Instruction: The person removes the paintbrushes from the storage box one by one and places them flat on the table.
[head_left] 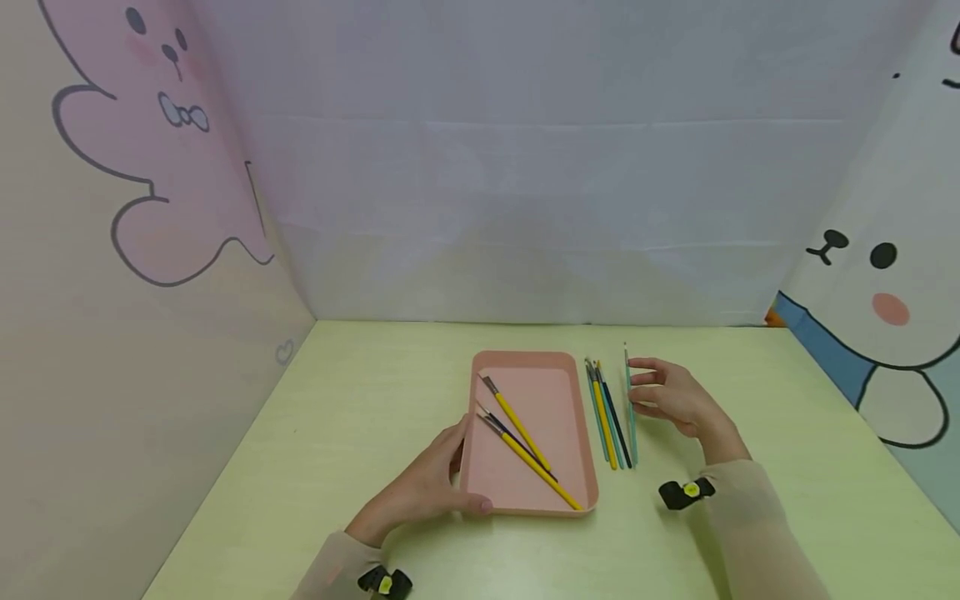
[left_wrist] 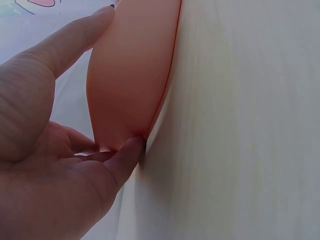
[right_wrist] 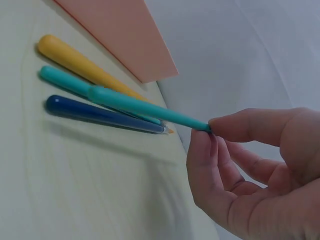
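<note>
A pink tray (head_left: pixel 555 400) lies on the table, and my left hand (head_left: pixel 422 485) grips its near left corner. In the left wrist view, the thumb rests at one edge of the tray wall (left_wrist: pixel 132 70) and the fingers curl at its end. Inside the tray are two yellow paintbrushes (head_left: pixel 525 433) and a dark blue paintbrush (head_left: pixel 513 435). To the right of the tray, my right hand (head_left: pixel 675 402) pinches a teal paintbrush (right_wrist: pixel 150 109) between thumb and fingers. It is raised over the table, bristles pointing away.
Between the tray and my right hand lies a row of paintbrushes: a yellow one (right_wrist: pixel 75 57), a dark blue one (right_wrist: pixel 105 116) and teal ones (right_wrist: pixel 65 77). The pale wooden table (head_left: pixel 360 400) meets a white cloth wall (head_left: pixel 525 208) at the back, with printed cloth walls at both sides.
</note>
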